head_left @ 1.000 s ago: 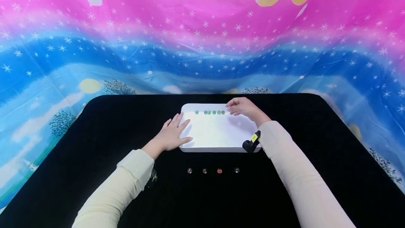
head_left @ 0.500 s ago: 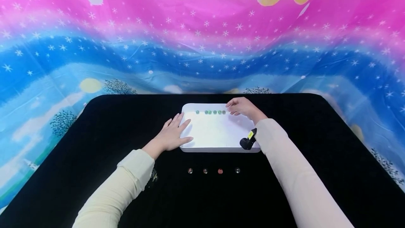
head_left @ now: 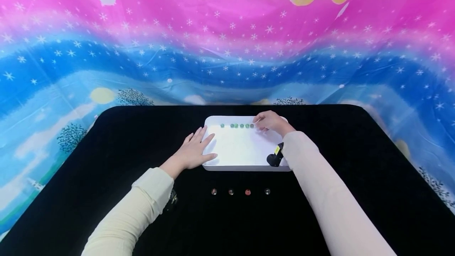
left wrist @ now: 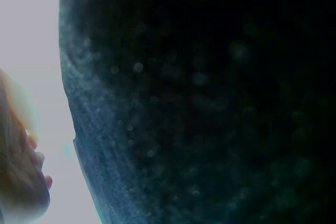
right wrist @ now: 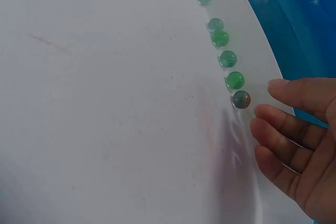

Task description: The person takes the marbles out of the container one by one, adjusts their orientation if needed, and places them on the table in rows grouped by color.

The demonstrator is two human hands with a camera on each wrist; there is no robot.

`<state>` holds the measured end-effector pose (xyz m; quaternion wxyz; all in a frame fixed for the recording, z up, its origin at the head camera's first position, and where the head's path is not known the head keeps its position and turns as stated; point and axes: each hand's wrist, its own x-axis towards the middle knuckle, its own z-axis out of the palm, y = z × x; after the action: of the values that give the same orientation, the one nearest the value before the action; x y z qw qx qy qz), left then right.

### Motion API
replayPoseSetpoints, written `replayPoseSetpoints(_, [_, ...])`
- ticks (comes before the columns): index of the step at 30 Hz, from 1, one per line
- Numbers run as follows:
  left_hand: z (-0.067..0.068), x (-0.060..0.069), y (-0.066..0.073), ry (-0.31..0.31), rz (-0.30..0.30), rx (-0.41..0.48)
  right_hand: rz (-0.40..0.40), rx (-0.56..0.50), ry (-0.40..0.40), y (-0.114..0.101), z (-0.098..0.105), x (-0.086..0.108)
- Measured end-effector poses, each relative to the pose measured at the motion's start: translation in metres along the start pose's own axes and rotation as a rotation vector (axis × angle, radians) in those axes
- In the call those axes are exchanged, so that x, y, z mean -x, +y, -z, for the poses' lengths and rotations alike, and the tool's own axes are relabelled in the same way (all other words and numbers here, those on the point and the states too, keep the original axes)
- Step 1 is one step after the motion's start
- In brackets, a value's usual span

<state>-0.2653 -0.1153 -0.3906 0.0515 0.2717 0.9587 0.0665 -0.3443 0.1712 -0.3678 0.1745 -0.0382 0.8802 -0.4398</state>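
A white tray (head_left: 234, 147) lies on the black table. Along its far wall several glass marbles (right wrist: 228, 59) stand in a row, mostly green, and a darker marble with a reddish tint (right wrist: 241, 99) ends the row on the right. My left hand (head_left: 191, 151) rests with spread fingers on the tray's left edge; only part of it shows, at the side of the left wrist view. Over the far right of the tray is my right hand (head_left: 271, 122), fingers loosely bent and apart. Its fingertips are close to the darker marble, with a small gap visible between.
In front of the tray several more marbles (head_left: 247, 192) lie spaced out in a line on the black tablecloth (head_left: 227, 228), one of them reddish. A colourful printed curtain (head_left: 227, 42) hangs behind the table. A black wrist camera (head_left: 274, 159) hangs above the tray's near right corner.
My right hand has dipped slightly, and its forearm and wrist camera have shifted left. My left hand and the marbles stay in place.
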Motion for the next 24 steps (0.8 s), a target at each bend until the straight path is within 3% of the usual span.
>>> replayPoseSetpoints(24, [0.0, 0.0, 0.0, -0.001, -0.002, 0.008, -0.067, 0.121, -0.014, -0.002, -0.012, -0.006])
